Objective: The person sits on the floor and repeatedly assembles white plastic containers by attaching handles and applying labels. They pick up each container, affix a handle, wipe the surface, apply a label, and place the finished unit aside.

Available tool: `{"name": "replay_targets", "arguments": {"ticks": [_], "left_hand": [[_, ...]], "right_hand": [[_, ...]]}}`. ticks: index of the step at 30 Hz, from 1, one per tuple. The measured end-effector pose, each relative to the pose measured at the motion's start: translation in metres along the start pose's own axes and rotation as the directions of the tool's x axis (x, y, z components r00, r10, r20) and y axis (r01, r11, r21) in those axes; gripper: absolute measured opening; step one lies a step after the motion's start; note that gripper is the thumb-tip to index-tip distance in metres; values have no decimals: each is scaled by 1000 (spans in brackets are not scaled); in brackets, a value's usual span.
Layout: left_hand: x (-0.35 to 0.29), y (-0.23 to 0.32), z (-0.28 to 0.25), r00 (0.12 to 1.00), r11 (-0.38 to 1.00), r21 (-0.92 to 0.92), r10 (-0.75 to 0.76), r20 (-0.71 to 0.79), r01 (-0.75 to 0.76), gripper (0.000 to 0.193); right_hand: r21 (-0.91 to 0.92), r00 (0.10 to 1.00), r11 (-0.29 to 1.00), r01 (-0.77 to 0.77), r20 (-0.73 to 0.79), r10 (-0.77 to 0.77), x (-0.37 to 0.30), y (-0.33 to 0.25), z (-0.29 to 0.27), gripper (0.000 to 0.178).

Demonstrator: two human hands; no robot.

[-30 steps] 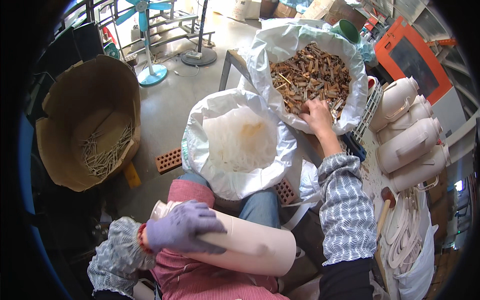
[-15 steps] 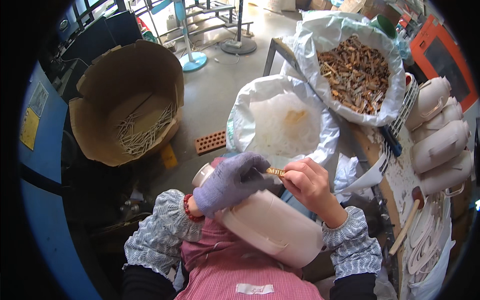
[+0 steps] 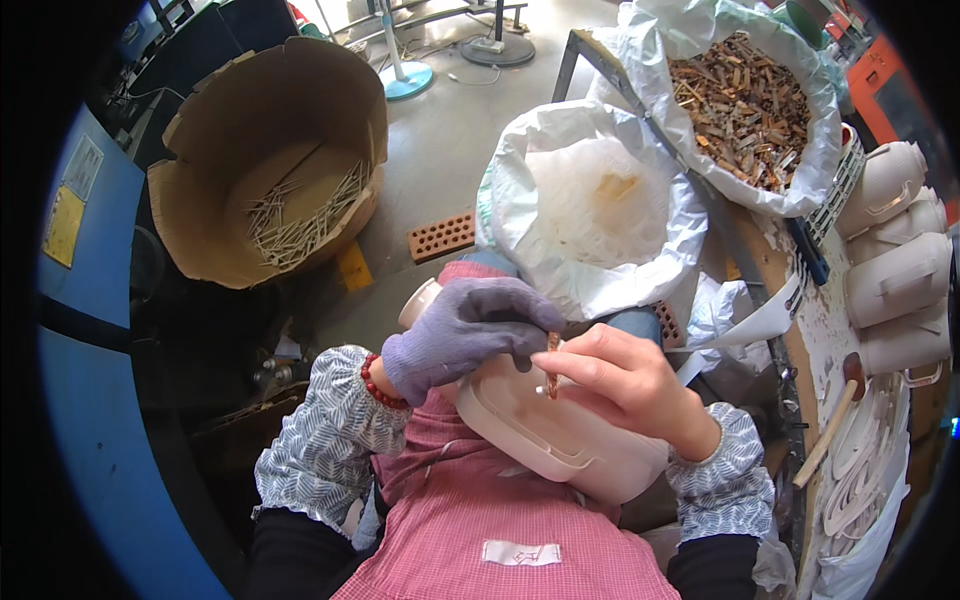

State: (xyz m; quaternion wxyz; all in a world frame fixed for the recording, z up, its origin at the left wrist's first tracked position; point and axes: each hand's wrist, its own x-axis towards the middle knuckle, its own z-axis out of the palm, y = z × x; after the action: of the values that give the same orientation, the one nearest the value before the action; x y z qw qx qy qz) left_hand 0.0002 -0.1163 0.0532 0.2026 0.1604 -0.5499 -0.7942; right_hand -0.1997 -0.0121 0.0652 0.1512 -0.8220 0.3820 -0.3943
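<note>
My left hand [image 3: 470, 335], in a purple-grey knit glove, is closed with its fingertips at the upper end of a small brown-gold ridged strip [image 3: 553, 370]. The fingers of my bare right hand [image 3: 635, 385] pinch that strip from the other side. It stands nearly upright between the two hands, partly covered by fingertips. A tiny white tip shows beside its lower end. Under both hands, a pale pinkish-white plastic jug body [image 3: 530, 435] lies tilted across my lap, its spout-like end showing past the glove.
Ahead stands a white-lined bag [image 3: 510, 170] with clear film inside; behind it is a sack of brown strips [image 3: 745, 110]. A cardboard drum [image 3: 200, 220] holds thin sticks at left. Jugs [image 3: 900, 275] and a mallet [image 3: 830, 430] lie on the right bench. A perforated brick [image 3: 440, 237] is on the floor.
The strip has turned from level to nearly upright, and looks browner than before. My right hand has moved slightly down, its fingers now pointing left. The whole view has shifted a little.
</note>
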Motion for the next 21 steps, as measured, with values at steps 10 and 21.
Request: {"name": "replay_targets", "arguments": {"ticks": [10, 21], "left_hand": [[-62, -16, 0, 880, 504, 741, 401, 255, -444, 66], [-78, -43, -9, 885, 465, 789, 418, 205, -402, 61]], "right_hand": [[236, 872, 864, -445, 335, 357, -8, -16, 6, 19], [234, 793, 805, -545, 455, 405, 4, -19, 17, 18]]}}
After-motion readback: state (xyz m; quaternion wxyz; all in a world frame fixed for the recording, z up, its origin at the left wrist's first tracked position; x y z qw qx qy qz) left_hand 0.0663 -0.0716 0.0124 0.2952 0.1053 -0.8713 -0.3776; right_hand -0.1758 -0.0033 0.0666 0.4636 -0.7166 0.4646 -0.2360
